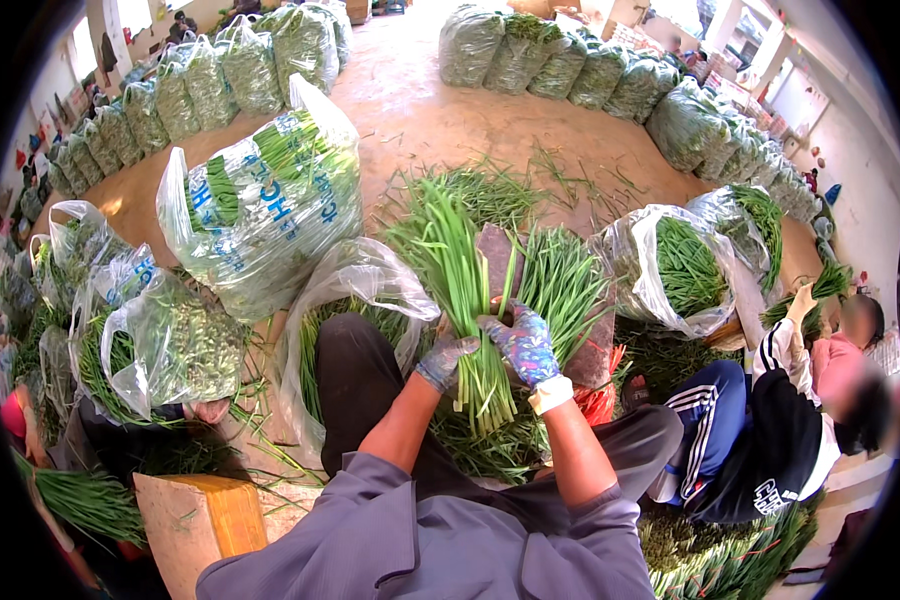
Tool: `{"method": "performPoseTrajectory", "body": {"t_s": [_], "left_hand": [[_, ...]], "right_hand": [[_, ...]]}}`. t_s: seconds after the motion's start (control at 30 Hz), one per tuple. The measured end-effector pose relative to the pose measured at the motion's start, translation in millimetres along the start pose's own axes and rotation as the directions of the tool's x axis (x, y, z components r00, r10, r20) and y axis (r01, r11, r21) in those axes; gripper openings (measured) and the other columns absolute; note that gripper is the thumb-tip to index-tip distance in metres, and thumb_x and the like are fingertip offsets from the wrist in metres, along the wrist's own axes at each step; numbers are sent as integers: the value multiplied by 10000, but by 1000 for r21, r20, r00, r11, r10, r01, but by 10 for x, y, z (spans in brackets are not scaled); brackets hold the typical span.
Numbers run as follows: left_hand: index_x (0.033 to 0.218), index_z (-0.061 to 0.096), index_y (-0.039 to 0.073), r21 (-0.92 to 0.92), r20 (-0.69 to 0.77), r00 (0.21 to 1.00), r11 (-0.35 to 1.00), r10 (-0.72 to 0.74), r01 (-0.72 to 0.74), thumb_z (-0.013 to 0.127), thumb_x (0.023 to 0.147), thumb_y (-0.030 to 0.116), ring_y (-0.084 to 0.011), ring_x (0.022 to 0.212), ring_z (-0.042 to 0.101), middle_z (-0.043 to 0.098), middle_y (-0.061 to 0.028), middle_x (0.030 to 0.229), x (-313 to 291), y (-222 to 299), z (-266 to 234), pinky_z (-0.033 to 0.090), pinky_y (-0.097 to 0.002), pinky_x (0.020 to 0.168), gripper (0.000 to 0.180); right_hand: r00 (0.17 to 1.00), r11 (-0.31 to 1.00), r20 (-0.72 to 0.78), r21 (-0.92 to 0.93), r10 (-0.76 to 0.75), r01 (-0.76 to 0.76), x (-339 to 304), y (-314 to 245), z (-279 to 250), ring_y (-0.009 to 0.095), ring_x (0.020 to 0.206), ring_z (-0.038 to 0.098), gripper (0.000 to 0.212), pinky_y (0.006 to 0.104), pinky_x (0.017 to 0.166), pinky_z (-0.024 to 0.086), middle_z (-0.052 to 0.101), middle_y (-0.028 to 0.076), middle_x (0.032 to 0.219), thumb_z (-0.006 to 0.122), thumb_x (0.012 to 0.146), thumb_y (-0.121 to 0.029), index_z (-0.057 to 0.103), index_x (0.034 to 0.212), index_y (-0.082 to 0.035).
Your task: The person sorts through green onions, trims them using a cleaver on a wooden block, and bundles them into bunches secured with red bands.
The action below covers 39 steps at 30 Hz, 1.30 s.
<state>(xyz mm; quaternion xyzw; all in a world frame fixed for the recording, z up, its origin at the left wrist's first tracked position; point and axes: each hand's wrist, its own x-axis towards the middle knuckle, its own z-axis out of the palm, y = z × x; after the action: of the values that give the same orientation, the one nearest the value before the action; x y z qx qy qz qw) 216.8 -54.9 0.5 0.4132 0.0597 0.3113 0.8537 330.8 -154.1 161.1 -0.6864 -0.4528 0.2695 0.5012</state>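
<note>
A bunch of garlic chives (457,285) stands upright before my knees, leaves up and pale cut ends down. My left hand (448,362), in a greyish glove, is closed against the left side of its lower stalks. My right hand (525,345), in a blue patterned glove with a pale cuff, grips the stalks from the right, fingers curled over the front. More chives (562,285) lie just beyond my right hand, against a dark reddish block (595,350). Red ties (598,402) hang beside that block. Loose chives (485,455) lie beneath the bunch, between my legs.
An open plastic bag (370,275) with chives stands by my left knee, a large full bag (260,205) behind it. Another open bag (685,265) is at the right. Co-workers (760,430) sit close on my right. A wooden box (200,525) stands at lower left.
</note>
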Motion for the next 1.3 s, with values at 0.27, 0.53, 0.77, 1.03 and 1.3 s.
{"method": "performPoseTrajectory", "body": {"t_s": [0.27,0.53,0.77,1.03,1.3], "left_hand": [[1315,523,18,-177,-63,997,984,-47,35,724,828,99,-269,976,670,660,-125,1120,92,-137,27,579,-426,843,533],[990,613,40,-607,-392,904,786,-168,-117,613,900,103,-292,784,683,681,-128,860,111,292,-5,593,-443,693,110],[1008,622,30,-540,-427,904,807,-19,-238,594,905,107,-306,817,675,671,-152,911,133,311,-92,584,-465,744,132],[1064,602,3,-443,-384,923,876,4,-188,653,865,81,-285,869,649,646,-148,958,51,461,126,559,-423,801,220],[1274,532,159,-521,-462,884,786,68,-333,605,868,-19,-240,869,594,597,-55,955,65,493,174,518,-442,837,449]], "right_hand": [[981,894,28,406,195,-189,-190,19,-359,76,680,614,170,224,625,477,702,22,817,718,883,-95,708,1025,0],[903,569,-429,740,-12,359,-862,-148,-1009,151,691,598,313,297,631,496,671,61,831,747,865,-338,679,948,-44],[819,987,551,-58,157,-150,-1005,122,-1396,192,869,647,423,312,780,519,678,117,1071,798,813,-291,661,1080,7],[955,973,190,1,228,-233,-730,-296,-717,107,674,629,191,269,639,502,691,42,806,671,908,-153,703,1017,2],[990,958,51,-265,131,-113,-696,113,-331,261,839,705,413,371,773,532,731,142,940,724,871,-337,675,1093,8]]}}
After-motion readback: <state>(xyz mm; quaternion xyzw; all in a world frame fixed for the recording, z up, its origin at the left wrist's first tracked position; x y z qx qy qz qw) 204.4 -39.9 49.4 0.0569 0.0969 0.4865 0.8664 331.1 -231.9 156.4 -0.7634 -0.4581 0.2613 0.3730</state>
